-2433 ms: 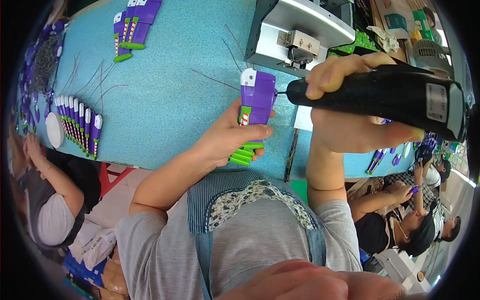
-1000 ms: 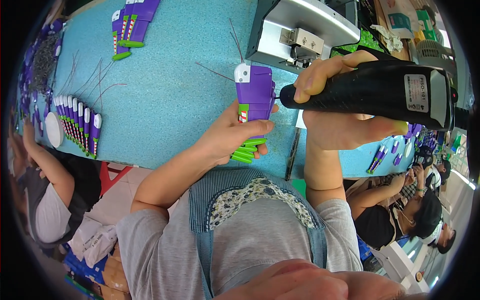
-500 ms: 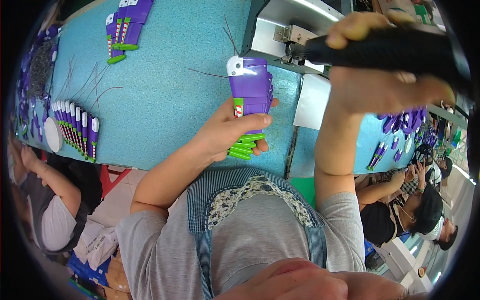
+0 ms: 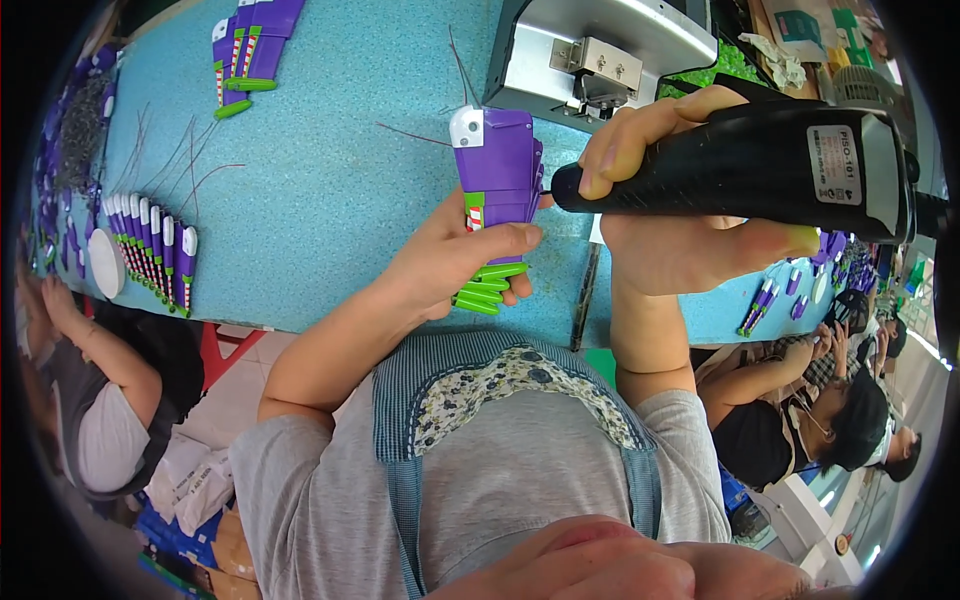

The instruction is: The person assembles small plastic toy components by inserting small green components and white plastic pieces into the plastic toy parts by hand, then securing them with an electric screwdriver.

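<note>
My left hand [image 4: 455, 248] is closed round a stack of purple plastic toy pieces [image 4: 497, 150]. They have green ends, a white corner and a red-and-white striped strip, and thin wires stick out at the top. My thumb lies across the lower part of the stack. Gripped in my right hand [image 4: 665, 250] is a black electric screwdriver [image 4: 740, 165], held sideways. Its tip points left, at the right edge of the stack; whether the bit touches a screw there is too small to tell.
Behind the screwdriver stands a metal box with a feeder fixture [image 4: 605, 70]. A row of similar pieces [image 4: 150, 250] lies at the left beside a white disc [image 4: 105, 265], and more purple pieces [image 4: 262, 45] lie at the far left. Co-workers sit on both sides.
My right hand has brought the electric screwdriver down and left, from the metal fixture to the right edge of the purple stack. My left hand has hardly moved.
</note>
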{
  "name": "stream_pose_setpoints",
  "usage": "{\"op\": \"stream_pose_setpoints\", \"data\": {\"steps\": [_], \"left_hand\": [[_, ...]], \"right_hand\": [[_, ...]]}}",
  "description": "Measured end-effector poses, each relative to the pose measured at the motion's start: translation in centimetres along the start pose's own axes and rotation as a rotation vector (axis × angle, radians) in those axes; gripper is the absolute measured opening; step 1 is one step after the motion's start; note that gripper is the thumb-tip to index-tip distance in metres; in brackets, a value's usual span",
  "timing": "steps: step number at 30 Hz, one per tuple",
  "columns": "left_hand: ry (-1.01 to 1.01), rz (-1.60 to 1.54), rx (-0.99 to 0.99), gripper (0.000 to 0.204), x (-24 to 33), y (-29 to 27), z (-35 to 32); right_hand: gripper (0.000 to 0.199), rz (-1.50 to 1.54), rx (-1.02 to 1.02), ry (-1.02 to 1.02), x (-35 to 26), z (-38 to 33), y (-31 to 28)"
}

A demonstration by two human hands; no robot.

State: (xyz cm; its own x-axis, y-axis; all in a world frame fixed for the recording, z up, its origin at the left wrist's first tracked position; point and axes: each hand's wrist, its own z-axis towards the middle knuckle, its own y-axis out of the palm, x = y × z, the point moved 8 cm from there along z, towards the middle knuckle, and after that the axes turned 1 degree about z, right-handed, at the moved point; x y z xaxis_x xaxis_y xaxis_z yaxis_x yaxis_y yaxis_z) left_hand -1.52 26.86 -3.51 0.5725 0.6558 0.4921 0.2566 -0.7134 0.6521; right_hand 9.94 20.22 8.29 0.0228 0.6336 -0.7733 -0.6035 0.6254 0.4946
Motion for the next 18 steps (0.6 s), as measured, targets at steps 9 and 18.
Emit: {"op": "stream_pose_setpoints", "data": {"steps": [9, 18], "left_hand": [[-0.036, -0.005, 0.012, 0.041, -0.1, -0.4, 0.2], [-0.027, -0.088, -0.084, 0.045, 1.8, -0.7, 0.1]], "right_hand": [[0.100, 0.009, 0.013, -0.014, 0.7, -0.1, -0.3], [0.095, 0.027, -0.177, -0.071, -3.0, 2.1, 1.5]]}}
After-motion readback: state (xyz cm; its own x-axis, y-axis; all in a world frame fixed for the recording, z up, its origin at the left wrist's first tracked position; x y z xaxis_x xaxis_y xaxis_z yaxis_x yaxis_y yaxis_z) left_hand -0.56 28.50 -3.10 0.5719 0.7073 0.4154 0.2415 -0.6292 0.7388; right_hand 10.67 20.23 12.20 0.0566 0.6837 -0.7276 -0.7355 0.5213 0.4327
